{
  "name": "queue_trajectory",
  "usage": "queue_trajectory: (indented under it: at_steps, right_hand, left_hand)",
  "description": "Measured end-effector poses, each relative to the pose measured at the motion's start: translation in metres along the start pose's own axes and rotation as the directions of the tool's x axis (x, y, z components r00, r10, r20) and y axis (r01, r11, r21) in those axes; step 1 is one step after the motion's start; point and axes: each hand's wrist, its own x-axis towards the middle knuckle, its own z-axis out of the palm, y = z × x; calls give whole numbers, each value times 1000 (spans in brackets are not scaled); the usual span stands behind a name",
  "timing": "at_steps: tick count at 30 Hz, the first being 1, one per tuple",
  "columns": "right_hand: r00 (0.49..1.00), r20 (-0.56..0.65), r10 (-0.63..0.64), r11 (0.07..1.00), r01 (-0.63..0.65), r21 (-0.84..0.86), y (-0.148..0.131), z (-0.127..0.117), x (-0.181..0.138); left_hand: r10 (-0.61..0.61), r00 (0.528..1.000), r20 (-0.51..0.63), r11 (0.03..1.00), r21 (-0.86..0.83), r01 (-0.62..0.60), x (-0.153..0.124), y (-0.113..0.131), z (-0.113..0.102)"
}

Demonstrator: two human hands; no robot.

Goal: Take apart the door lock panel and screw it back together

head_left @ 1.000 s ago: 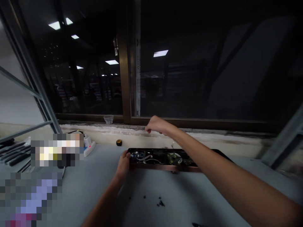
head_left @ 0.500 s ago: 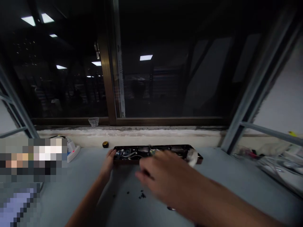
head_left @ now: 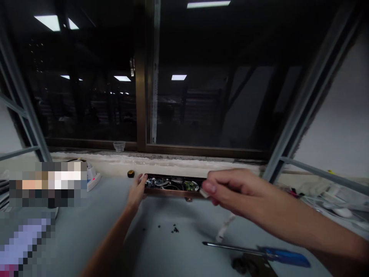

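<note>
A long, narrow case (head_left: 165, 192) with a dark inside and brownish front wall lies across the table, its top uncovered. Circuit boards and wires show inside, among them a green board (head_left: 191, 186). My left hand (head_left: 137, 194) grips the case's left end. In front of the right part of the case, my right hand (head_left: 230, 190) pinches a small whitish piece (head_left: 205, 192), whose kind I cannot make out. Below that hand is a crumpled white strip (head_left: 224, 229); whether it joins the piece is unclear. The case's right end is hidden behind my right hand.
A screwdriver (head_left: 284, 256) with a blue handle lies at front right, near a dark object (head_left: 245, 265). Several small screws (head_left: 175, 229) are scattered in front of the case. A black-and-gold round item (head_left: 130, 174) sits behind my left hand; cables (head_left: 334, 209) lie far right.
My right hand has moved right and up from over the case's middle, showing the green board. The white strip now appears lower, in front of the case. The screwdriver has come into view.
</note>
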Motion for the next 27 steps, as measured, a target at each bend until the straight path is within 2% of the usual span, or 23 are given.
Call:
queue_trajectory:
  at_steps: [3, 4, 5, 6, 7, 8, 9, 10, 11, 14, 15, 18, 21, 23, 25, 27]
  right_hand:
    - [993, -115, -15, 942, 53, 332, 2, 6, -6]
    - [984, -179, -3, 887, 85, 453, 4, 10, -7]
    - [967, -254, 17, 813, 135, 567, 8, 15, -8]
    - [943, -332, 40, 723, 202, 660, 11, 19, -9]
    - [913, -402, 72, 629, 272, 729, 15, 24, -11]
    - [878, -465, 113, 537, 339, 772, 20, 28, -14]
    - [846, -509, 161, 457, 393, 798, 25, 32, -17]
    - [817, -533, 218, 391, 427, 815, 31, 36, -21]
    - [789, -547, 278, 338, 453, 825, 37, 40, -26]
    - [721, -552, 418, 239, 499, 833, 58, 51, -43]
    - [708, -546, 448, 223, 502, 835, 65, 55, -49]
    - [700, -475, 533, 193, 446, 874, 85, 70, -60]
    - [685, -417, 598, 171, 399, 901, 101, 86, -63]
    - [653, -436, 619, 233, 377, 896, 112, 93, -63]
    - [629, -486, 607, 376, 311, 873, 125, 97, -66]
    - [636, -528, 562, 558, 180, 810, 141, 99, -76]
  left_hand:
    - [224, 972, -76, 975, 31, -222, -16, 18, -5]
    - [370, 928, -44, 929, 47, -368, -28, 28, -5]
    - [478, 877, 51, 877, 28, -479, -42, 38, -6]
    - [509, 840, 188, 858, -31, -513, -58, 48, -6]
    - [474, 793, 383, 875, -108, -471, -75, 57, -6]
    - [405, 675, 617, 904, -162, -395, -93, 64, -6]
    - [313, 532, 787, 927, -132, -351, -109, 68, -7]
    - [231, 460, 858, 930, -56, -363, -123, 70, -9]
    - [172, 446, 878, 915, 26, -403, -133, 68, -12]
    - [78, 576, 814, 848, 250, -468, -142, 51, -26]
    - [46, 594, 803, 824, 306, -477, -140, 43, -32]
    - [-24, 603, 797, 781, 392, -486, -132, 20, -47]
    - [-39, 551, 833, 735, 398, -550, -134, 6, -50]
    - [-46, 538, 842, 701, 411, -583, -139, 0, -48]
    - [-13, 572, 820, 688, 423, -590, -141, -5, -48]
    - [50, 618, 784, 681, 426, -595, -139, -11, -54]
